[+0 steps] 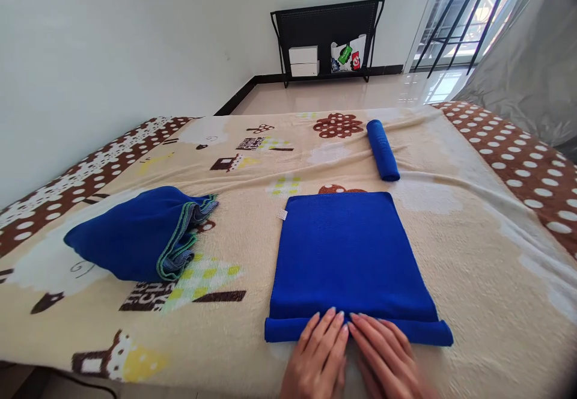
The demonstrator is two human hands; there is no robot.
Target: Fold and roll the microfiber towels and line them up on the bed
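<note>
A blue towel lies spread on the blanket, its near edge turned into a tight roll. My left hand rests on the roll just left of its middle, fingers stretched out and side by side. Close beside it, my right hand lies on the same roll, also with fingers extended. The fingertips of both hands nearly meet; the thumbs are mostly hidden. A small white tag sticks out at the towel's far left corner. Beyond the towel, a finished-looking blue roll lies on its side.
To the left sits a loosely folded pile of blue cloth with green-stitched edges. Everything lies on a cream patterned blanket with brown dotted borders. A black rack stands by the far wall, and a dark stool is at the right.
</note>
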